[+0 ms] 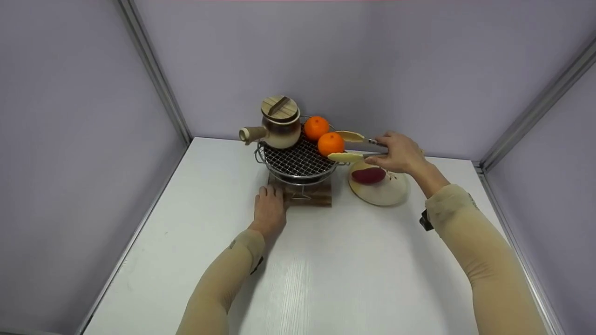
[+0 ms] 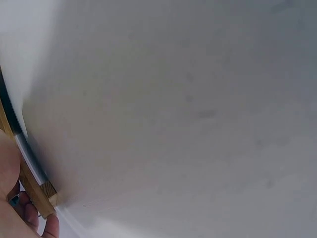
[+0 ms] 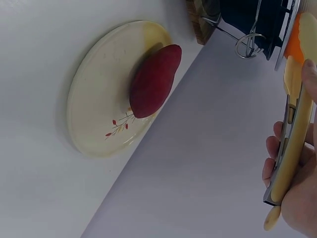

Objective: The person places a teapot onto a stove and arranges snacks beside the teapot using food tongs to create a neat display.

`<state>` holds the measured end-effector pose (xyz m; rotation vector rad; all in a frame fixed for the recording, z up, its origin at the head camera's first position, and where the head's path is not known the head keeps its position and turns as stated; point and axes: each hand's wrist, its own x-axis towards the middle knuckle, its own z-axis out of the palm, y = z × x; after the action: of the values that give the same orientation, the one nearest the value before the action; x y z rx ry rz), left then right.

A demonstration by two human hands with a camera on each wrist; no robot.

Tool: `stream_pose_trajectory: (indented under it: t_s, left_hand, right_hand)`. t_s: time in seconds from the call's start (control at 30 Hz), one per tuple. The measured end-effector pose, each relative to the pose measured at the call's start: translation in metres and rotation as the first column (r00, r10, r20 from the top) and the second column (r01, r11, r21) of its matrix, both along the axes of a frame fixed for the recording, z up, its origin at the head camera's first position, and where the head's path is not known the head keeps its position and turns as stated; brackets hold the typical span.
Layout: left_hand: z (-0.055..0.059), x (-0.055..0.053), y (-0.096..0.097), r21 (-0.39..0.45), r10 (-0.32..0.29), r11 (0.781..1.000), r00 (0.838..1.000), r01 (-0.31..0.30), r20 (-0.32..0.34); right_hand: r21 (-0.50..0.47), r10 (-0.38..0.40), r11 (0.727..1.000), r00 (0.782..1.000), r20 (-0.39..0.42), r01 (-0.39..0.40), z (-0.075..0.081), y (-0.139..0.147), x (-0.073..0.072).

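My right hand grips a pair of tongs with cream-coloured tips. The tips stand on either side of the front orange, which sits on the round wire grill rack; whether they press it I cannot tell. A second orange touches it from behind. My left hand holds the left side of the wooden base under the grill. In the left wrist view, fingers curl at the end of that base.
A brown and cream teapot with a wooden lid and side handle stands on the rack's left. To the right, a cream plate bears a dark red sweet potato. Walls rise behind the white table and at both sides.
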<state>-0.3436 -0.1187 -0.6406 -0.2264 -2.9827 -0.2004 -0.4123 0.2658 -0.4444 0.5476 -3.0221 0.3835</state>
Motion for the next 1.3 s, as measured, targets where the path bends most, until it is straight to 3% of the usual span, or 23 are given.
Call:
stream_pose_trajectory:
  t_s: [0.77, 1.07, 1.3]
  left_hand:
    - [0.005, -0.001, 0.003, -0.006, 0.016, 1.000, 0.999, -0.016, 0.034]
    - [0.006, 0.003, 0.004, 0.023, 0.017, 1.000, 1.000, -0.017, -0.013]
    - [0.003, 0.002, 0.002, -0.003, 0.017, 1.000, 1.000, -0.017, 0.011]
  right_hand:
    - [-0.032, -0.013, 0.999, 1.000, 0.026, 0.014, -0.001, 0.018, 0.004]
    - [-0.064, -0.014, 0.998, 1.000, 0.023, 0.015, 0.000, 0.028, 0.006]
    - [-0.067, -0.011, 0.998, 1.000, 0.010, 0.012, 0.000, 0.037, 0.007]
